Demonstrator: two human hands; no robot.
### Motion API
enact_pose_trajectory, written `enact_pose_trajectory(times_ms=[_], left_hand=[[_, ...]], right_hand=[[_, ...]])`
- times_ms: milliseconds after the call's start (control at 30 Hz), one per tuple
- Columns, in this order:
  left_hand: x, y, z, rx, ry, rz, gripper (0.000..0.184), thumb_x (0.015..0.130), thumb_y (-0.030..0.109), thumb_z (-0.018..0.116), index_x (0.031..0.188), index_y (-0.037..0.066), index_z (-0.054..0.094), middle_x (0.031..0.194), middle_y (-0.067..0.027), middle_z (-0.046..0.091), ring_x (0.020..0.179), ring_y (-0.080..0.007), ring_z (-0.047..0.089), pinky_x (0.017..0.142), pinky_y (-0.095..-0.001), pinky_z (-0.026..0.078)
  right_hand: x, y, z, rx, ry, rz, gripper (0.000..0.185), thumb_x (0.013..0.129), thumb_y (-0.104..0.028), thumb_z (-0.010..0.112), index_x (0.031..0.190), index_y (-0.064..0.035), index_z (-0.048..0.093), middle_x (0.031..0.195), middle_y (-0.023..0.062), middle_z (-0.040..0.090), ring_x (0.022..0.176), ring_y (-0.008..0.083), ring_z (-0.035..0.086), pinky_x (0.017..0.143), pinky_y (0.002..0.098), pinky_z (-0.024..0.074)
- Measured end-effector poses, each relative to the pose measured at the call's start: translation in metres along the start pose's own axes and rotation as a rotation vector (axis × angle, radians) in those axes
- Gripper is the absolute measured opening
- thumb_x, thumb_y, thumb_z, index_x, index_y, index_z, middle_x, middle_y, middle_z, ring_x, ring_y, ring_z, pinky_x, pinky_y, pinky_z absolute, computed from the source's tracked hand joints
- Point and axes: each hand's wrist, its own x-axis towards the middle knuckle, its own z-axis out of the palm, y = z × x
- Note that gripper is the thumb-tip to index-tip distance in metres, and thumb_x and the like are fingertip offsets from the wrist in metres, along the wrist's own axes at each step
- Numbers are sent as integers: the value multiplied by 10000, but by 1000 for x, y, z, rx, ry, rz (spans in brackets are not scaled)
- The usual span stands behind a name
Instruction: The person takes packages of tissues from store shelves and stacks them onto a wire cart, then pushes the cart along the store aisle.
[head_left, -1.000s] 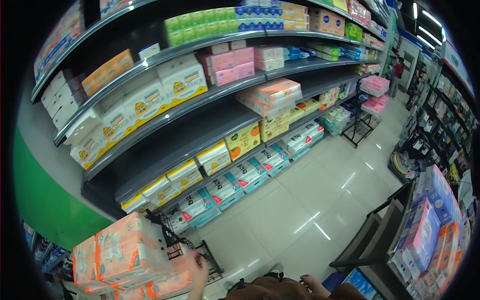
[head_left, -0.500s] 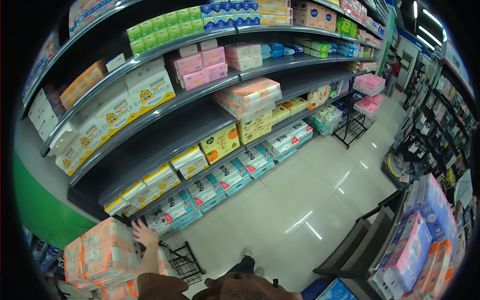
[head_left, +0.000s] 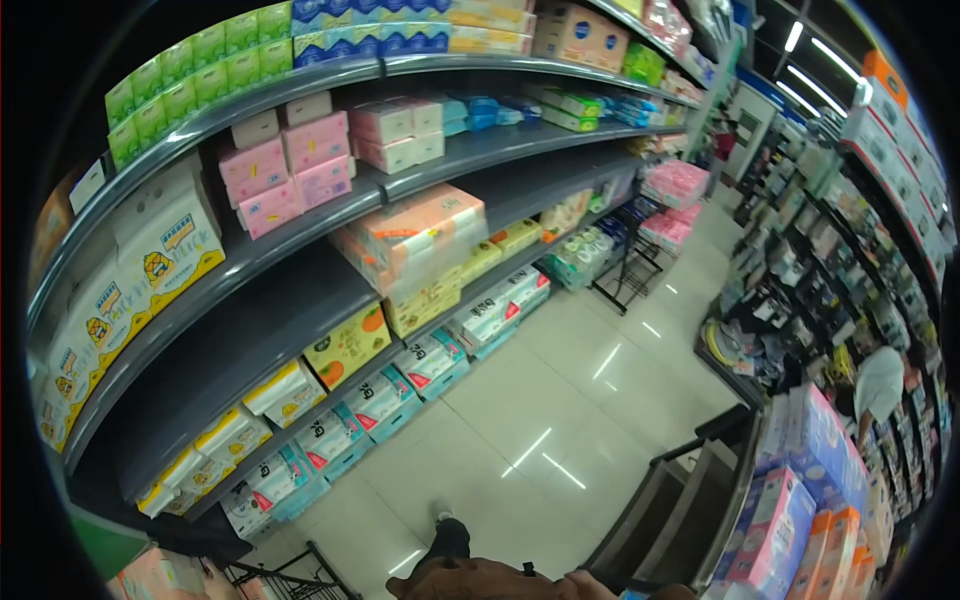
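A shelf unit (head_left: 285,225) runs along the left of the floor (head_left: 500,430). On its upper shelf, small tissue packs (head_left: 210,80) stand left of a carton (head_left: 580,42). One shelf lower, large paper packs (head_left: 155,265) lie left of stacked tissue boxes (head_left: 290,165). Below these, near the middle, a bundle (head_left: 420,235) sits just above a box (head_left: 427,303). Packets (head_left: 385,397) line the bottom. At the lower left, wrapped packs (head_left: 160,577) are beside a wire rack (head_left: 315,572). Farther ahead, another rack (head_left: 630,278) stands before the shelves. To the right, a display stand (head_left: 665,505) has boxes (head_left: 770,530) at its right, with more shelves (head_left: 800,265) behind.
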Motion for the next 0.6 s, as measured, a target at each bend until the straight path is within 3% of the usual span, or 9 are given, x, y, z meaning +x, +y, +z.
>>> enact_pose_trajectory(times_ms=[67,133,200,267,333,400,533,600], left_hand=[[10,-20,12,-44,-50,0,500,925,432,502,1188,18,599,955,-215,693,870,-380,674,778,-488,511],[-6,-59,3,-67,-90,-28,504,920,438,502,1191,25,600,945,-208,696,867,-376,676,774,-482,511],[-18,-70,-9,-50,-139,-112,504,913,446,503,1190,37,607,943,-201,698,872,-363,680,780,-467,511],[-24,-59,-9,-26,-156,-233,496,911,458,500,1172,55,624,923,-185,701,812,-321,690,757,-432,524],[-47,-10,-43,41,-190,-221,487,950,432,469,1171,30,634,991,-167,704,885,-329,680,801,-442,505],[-48,-25,-30,-86,-223,-292,468,970,431,458,1089,26,661,911,-130,718,812,-308,687,745,-433,511],[-69,-16,-29,8,-121,-194,426,983,403,461,1008,35,675,890,-102,721,775,-266,692,695,-412,516],[-82,2,-31,-68,-177,-226,414,992,359,460,1048,3,663,875,-126,714,779,-226,696,676,-373,535]], right_hand=[[-92,-114,24,-125,132,-169,367,931,-246,495,1225,-31,538,1098,139,641,844,272,659,663,393,534],[-129,-197,49,-166,126,-236,491,947,-277,538,1343,2,456,1200,174,610,992,303,643,827,421,527],[-145,-262,71,-159,74,-317,461,953,-284,531,1332,-27,472,1177,176,615,968,289,646,797,409,533],[-138,-310,85,-180,-1,-399,467,955,-283,536,1334,-20,467,1181,176,614,957,298,649,795,407,535],[-138,-351,97,-247,-46,-415,455,961,-268,531,1334,-17,465,1183,181,613,960,301,650,795,403,539],[-128,-382,104,-309,-62,-362,448,963,-248,531,1339,-15,457,1196,184,606,963,303,650,794,401,543],[-106,-437,103,-406,-66,-306,478,955,-272,556,1341,-17,438,1182,172,605,926,300,648,745,410,535],[-107,-465,101,-438,-44,-328,470,910,-283,534,1311,-45,477,1109,136,625,861,269,651,730,401,520]])
